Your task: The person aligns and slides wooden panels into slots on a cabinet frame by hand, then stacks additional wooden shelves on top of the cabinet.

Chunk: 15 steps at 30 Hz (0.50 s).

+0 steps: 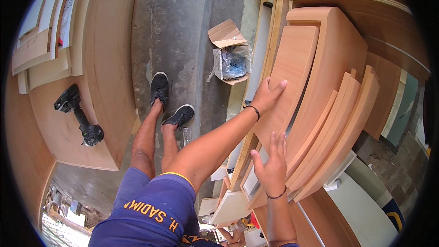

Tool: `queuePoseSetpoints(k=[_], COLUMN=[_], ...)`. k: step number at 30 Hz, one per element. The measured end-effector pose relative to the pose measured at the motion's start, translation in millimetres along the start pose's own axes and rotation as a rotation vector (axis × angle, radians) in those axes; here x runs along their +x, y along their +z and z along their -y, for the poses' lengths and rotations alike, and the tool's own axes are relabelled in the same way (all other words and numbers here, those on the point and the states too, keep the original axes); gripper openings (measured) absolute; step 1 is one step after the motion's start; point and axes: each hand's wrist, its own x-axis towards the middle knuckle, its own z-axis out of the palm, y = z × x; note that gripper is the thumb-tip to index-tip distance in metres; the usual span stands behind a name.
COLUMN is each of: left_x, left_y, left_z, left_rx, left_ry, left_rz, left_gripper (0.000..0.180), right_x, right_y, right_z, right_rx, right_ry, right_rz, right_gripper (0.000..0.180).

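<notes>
A light-brown wooden drawer front (292, 59) stands slightly proud of a wooden cabinet (340, 41), with a dark gap along its right side. My left hand (269, 97) grips its left edge, the thumb on its face and the other fingers partly hidden at the edge. Lower down, my right hand (273, 167) is open, fingers apart, close to the panel's lower end; I cannot tell if it touches. Several curved wooden pieces (331, 128) sit side by side to the right of my right hand.
An open cardboard box (227, 35) with plastic-wrapped contents stands on the concrete floor (183, 27). At left, a black cordless drill (82, 119) lies on a large wooden panel (103, 96), below stacked boards (41, 50). A white board (361, 206) lies at lower right.
</notes>
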Motion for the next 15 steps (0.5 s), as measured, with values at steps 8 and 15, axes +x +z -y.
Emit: queuePoseSetpoints(k=[8,15], left_x=[13,26], left_y=[6,0], left_z=[12,28], left_rx=[-0.003,-0.188], left_ry=[-0.02,0.03], left_rz=[0.093,0.121], left_gripper=[0.108,0.088], right_x=[24,100], right_y=[-51,-55], right_z=[-11,-20], right_rx=[-0.053,-0.129], right_ry=[-0.249,-0.41], right_rz=[-0.295,-0.458], right_gripper=[0.056,0.059])
